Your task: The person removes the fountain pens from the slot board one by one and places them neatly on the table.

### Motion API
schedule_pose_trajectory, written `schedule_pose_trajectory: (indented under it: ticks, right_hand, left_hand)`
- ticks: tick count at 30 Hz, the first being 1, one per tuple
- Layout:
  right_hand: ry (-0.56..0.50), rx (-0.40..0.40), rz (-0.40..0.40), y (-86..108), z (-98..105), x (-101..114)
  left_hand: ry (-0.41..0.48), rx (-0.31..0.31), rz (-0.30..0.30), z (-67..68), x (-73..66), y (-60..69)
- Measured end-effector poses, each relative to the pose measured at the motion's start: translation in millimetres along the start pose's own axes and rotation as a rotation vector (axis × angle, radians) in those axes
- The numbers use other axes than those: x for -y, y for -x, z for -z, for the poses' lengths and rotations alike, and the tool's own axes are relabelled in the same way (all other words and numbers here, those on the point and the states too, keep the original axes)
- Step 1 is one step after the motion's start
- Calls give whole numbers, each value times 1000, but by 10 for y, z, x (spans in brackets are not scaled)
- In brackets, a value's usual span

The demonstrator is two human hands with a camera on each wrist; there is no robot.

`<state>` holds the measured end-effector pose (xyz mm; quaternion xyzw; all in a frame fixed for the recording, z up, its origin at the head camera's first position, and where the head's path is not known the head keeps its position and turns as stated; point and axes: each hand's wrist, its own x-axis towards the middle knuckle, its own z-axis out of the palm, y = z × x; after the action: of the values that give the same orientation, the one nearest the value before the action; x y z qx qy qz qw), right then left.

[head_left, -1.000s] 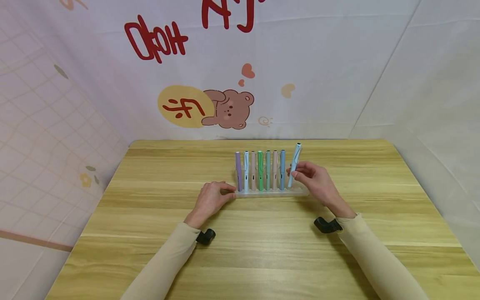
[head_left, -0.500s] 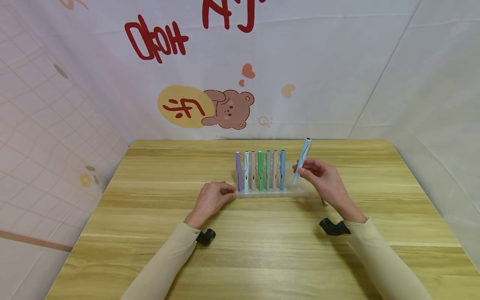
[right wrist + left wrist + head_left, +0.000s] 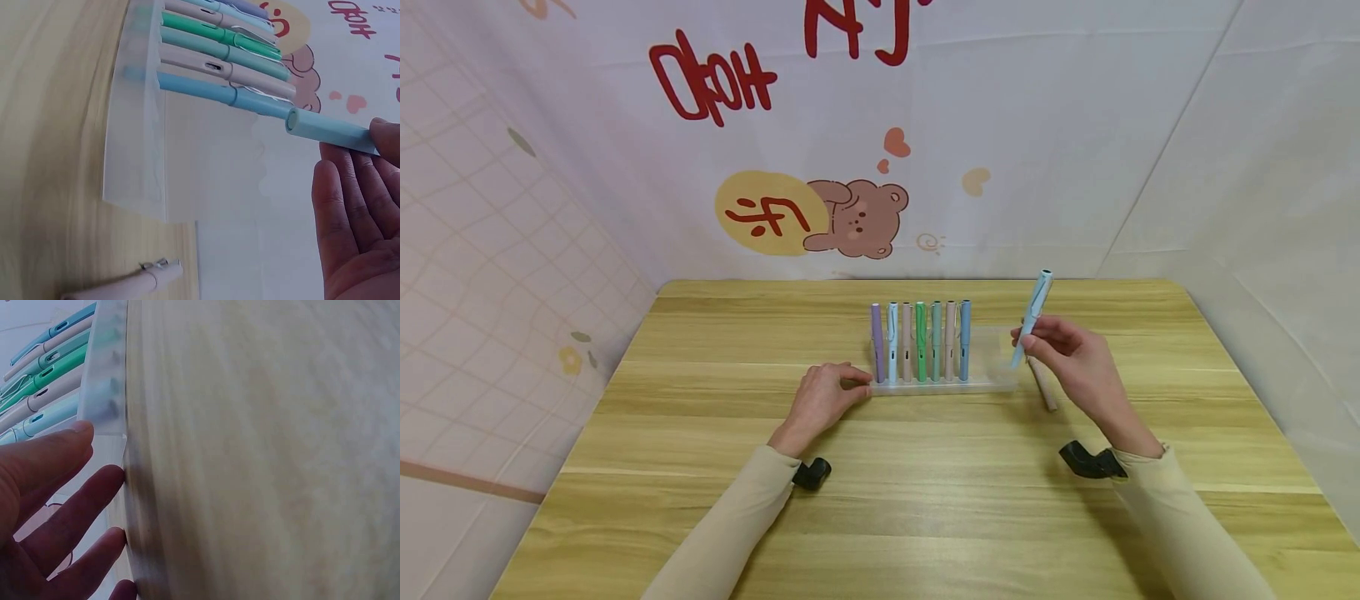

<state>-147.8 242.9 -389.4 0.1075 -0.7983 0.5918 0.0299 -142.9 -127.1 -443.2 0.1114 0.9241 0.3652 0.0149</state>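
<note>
White cartoon-printed cloth (image 3: 1037, 100) hung behind a pale wood-grain table (image 3: 925, 517). Pinched by the right hand (image 3: 1084, 362), a slim light-blue pen (image 3: 1037, 305) slanted steeply, clip end up and rightward, near the right end of a clear plastic rack (image 3: 988, 387); the left hand (image 3: 826, 396), fingers apart, touched its left end.

Beside the pen rack (image 3: 940, 389), the right hand (image 3: 1078, 367) is hiding the raised light blue pen's (image 3: 1035, 307) upper part in the right wrist view and the pink-brown pen's (image 3: 1042, 387) far end in the head view. Inside the rack's frosted base, the upright pens' (image 3: 56, 372) lower ends are blurring. Above the rack, red lettering (image 3: 901, 29) is running off the top edge.
</note>
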Motion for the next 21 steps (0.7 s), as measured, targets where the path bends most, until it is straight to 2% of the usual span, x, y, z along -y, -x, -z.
schedule_pose_trajectory:
  ticks: [4, 10, 21]
  right_hand:
    - [-6, -30, -2, 38, 59, -1]
    - [45, -78, -20, 85, 142, -18]
    - [85, -114, -82, 158, 267, -67]
  left_hand:
    - [-7, -4, -2, -2, 2, 0]
    - [-9, -4, 7, -1, -4, 3]
    - [3, -4, 20, -16, 4, 0]
